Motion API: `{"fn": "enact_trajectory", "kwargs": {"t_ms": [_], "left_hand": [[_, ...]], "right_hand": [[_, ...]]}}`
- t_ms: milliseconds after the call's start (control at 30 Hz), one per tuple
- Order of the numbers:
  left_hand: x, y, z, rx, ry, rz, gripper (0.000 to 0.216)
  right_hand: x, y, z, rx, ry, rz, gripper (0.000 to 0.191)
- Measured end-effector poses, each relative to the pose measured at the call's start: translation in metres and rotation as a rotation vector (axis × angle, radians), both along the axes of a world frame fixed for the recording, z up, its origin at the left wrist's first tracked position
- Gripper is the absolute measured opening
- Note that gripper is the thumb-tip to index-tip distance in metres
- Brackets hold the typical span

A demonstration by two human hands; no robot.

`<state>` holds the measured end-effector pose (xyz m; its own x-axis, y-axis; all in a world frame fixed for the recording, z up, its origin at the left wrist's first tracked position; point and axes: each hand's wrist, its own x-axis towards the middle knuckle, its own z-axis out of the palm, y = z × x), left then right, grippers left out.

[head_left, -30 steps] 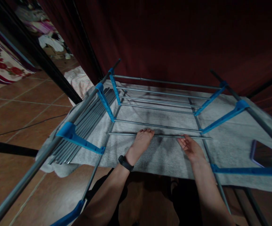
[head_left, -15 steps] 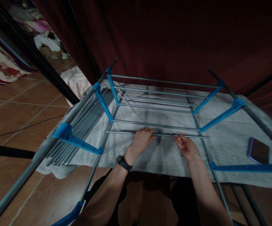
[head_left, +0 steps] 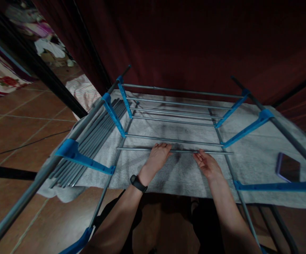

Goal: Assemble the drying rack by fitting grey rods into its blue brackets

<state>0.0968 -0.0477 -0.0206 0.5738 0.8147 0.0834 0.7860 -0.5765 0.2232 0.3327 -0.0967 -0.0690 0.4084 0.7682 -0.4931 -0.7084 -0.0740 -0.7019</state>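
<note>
A thin grey metal rod (head_left: 184,151) lies crosswise, its ends over the two long side poles of a rack frame. My left hand (head_left: 159,154) is closed over the rod left of its middle, palm down. Further right, my right hand (head_left: 207,163) has its fingertips closed on the same rod, palm turned partly up. Just beyond, another crossbar (head_left: 174,140) runs between the blue plastic brackets (head_left: 116,118) on the left and the blue brackets (head_left: 248,130) on the right. More crossbars (head_left: 174,102) span the far part of the frame.
A bundle of loose grey rods (head_left: 89,144) lies at the left on the grey cloth (head_left: 169,180). At the right rests a phone (head_left: 287,167). A dark red curtain (head_left: 195,42) hangs behind. Black bars (head_left: 10,171) and a thin cable (head_left: 28,144) are at the left.
The whole view has shifted slightly, so everything appears a little further left. Both hands keep their places on the rod.
</note>
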Motion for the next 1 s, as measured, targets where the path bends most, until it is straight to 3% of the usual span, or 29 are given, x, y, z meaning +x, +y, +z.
{"fn": "enact_trajectory", "kwargs": {"t_ms": [333,700,1000], "left_hand": [[-0.009,0.005,-0.001,-0.054,0.045,0.05,0.015],[-0.04,0.019,0.008,-0.054,0.106,0.148,0.021],[-0.059,0.026,0.009,-0.12,0.105,0.235,0.024]], "right_hand": [[0.008,0.0,0.007,-0.018,0.015,-0.037,0.016],[0.032,0.0,0.012,-0.066,0.019,-0.086,0.016],[0.057,-0.005,0.007,-0.079,-0.038,-0.236,0.015]]}}
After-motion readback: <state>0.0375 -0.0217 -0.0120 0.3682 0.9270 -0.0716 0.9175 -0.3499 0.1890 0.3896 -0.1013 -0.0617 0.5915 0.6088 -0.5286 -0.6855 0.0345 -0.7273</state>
